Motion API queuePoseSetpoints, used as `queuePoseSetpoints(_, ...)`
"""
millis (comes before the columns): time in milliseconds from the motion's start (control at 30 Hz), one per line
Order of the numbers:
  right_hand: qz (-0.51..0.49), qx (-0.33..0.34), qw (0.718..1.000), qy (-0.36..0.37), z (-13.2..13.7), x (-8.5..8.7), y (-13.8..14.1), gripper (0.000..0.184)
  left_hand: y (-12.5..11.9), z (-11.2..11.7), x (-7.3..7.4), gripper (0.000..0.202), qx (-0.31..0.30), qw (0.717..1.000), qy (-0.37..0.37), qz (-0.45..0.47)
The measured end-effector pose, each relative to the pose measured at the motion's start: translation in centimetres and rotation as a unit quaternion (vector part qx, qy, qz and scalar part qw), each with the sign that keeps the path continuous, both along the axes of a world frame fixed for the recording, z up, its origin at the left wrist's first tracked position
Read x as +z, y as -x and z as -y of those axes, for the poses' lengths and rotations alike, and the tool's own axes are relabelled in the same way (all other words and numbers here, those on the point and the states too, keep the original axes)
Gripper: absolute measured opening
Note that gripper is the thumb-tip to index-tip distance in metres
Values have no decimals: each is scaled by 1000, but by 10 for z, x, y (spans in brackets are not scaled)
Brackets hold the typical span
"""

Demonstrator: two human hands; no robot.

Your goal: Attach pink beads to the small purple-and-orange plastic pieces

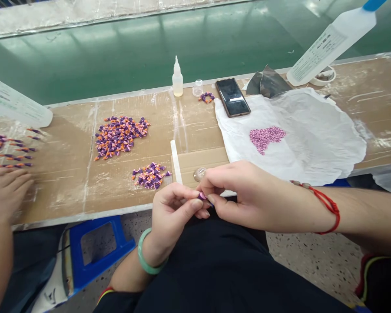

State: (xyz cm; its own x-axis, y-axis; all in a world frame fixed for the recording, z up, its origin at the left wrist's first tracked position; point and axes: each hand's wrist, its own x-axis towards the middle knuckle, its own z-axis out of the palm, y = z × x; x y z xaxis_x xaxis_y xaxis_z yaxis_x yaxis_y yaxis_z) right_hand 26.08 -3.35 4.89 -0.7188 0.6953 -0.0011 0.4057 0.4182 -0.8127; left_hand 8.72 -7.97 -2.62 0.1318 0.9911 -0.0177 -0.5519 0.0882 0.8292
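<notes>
Between finger and thumb, my left hand [172, 211] pinches a small purple and pink piece [202, 196] just past the table's front edge. My right hand [241, 193] is closed in a pinch against the other end of that piece; whatever its fingertips hold is too small to make out. Behind my fingers lies a clear, rounded blob [200, 174] on a cardboard sheet [205, 157], with a white strip [176, 161] along the sheet's left side. A small pile of purple, orange and pink pieces [150, 175] sits left of it, and a larger pile [120, 135] lies farther back.
Tiny pink pieces [266, 138] rest on a white cloth [316, 130] at right, near a phone [233, 98]. A dropper bottle [177, 78] stands at the back. Large bottles [332, 45] flank the area. Another person's hand [6, 191] is at far left.
</notes>
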Motion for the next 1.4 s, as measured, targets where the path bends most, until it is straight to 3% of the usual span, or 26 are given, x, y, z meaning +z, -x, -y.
queuePoseSetpoints(600,6,-28,999,-20,-3,-19,-2,19,-2,-6,0,18,1,999,30,-44)
queuePoseSetpoints(733,-12,-56,997,51,-7,-18,-14,4,-3,-9,2,20,-10,996,41,-76)
queuePoseSetpoints(867,-14,-132,987,96,-10,-18,-38,17,13,-13,2,18,0,986,27,-164)
queuePoseSetpoints(967,-14,-176,976,127,-9,-28,-60,18,43,-18,-3,10,18,944,-13,-329)
queuePoseSetpoints(1133,-27,-235,953,188,-5,-54,-86,33,93,-35,-11,8,58,787,-83,-608)
queuePoseSetpoints(1233,-15,-244,951,189,-2,-63,-93,37,111,-49,-13,14,64,732,-96,-671)
queuePoseSetpoints(1400,6,-262,947,188,2,-69,-101,39,142,-90,-19,16,166,669,-71,-721)
